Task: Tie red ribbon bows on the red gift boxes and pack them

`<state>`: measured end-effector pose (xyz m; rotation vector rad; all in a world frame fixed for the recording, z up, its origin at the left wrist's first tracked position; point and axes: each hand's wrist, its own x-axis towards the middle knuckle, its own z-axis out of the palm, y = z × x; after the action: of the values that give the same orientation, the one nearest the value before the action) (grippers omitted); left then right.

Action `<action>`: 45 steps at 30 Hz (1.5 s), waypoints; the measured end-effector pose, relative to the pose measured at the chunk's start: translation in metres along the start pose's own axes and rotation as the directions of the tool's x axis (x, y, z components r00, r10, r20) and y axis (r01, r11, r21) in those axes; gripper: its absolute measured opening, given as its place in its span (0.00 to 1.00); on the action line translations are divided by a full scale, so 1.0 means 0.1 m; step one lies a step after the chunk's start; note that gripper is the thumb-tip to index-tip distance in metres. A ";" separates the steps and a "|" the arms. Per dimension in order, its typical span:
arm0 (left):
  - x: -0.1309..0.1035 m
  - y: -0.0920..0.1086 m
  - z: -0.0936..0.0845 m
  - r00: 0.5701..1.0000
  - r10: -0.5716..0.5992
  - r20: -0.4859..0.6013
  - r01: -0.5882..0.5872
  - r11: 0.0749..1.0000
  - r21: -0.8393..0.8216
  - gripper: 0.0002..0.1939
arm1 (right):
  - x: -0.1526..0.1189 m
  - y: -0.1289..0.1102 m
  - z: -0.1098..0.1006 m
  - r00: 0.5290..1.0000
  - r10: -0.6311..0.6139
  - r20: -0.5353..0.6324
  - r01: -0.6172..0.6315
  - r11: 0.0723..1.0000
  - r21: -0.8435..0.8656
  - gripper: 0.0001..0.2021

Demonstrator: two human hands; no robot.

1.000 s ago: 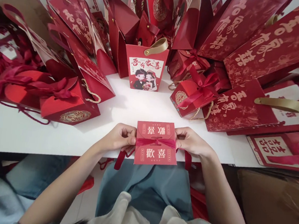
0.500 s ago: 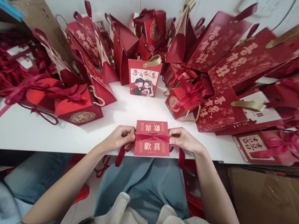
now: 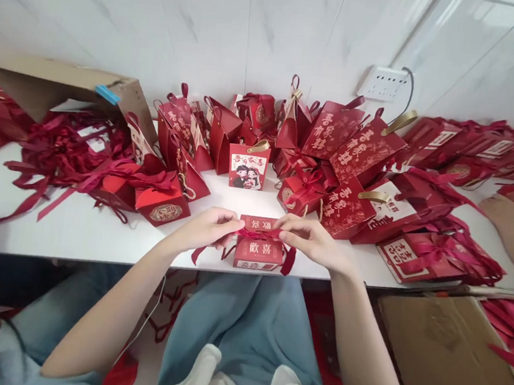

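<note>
Head view: at the lower centre of the frame, a small red box (image 3: 258, 255) rests near the front edge of the white desk (image 3: 72, 242), with a red ribbon (image 3: 259, 234) across its top. At its left side the left hand (image 3: 219, 228) is nearly closed, thumb and fingertips seeming to pinch one side of the ribbon; the right hand (image 3: 305, 237), its fingers bent and loosely gathered, seems to pinch the other side. To judge by this, the step is shaping or tightening the tie: an even, gentle pull both ways should keep the knot central, and light pressure should spare the card walls, with the hanging ends left free of the fingers. The small box looks closed, so its contents cannot be told. Beyond it, at mid-frame, a couple-print box (image 3: 248, 167) stands upright, its inside hidden too. At the upper left, a cardboard box (image 3: 61, 83) gapes behind a heap of ribbons (image 3: 71, 151); whether the heap reaches inside is unclear. At the lower right, a brown carton (image 3: 442, 353) has red ribbons (image 3: 512, 326) at its right side; what it holds is not visible.
</note>
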<state>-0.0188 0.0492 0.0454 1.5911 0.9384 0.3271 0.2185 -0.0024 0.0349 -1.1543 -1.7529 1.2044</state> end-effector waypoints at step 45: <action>0.19 0.32 0.04 0.970 0.243 -0.024 -0.186 0.797 0.575 0.11 | 0.04 0.11 0.41 0.912 -0.155 -0.380 0.059 0.966 -0.251 0.09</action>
<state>0.0083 0.0605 0.0689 2.2660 0.9848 0.2973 0.1836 -0.0101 0.0113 -1.3130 -1.6437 0.6472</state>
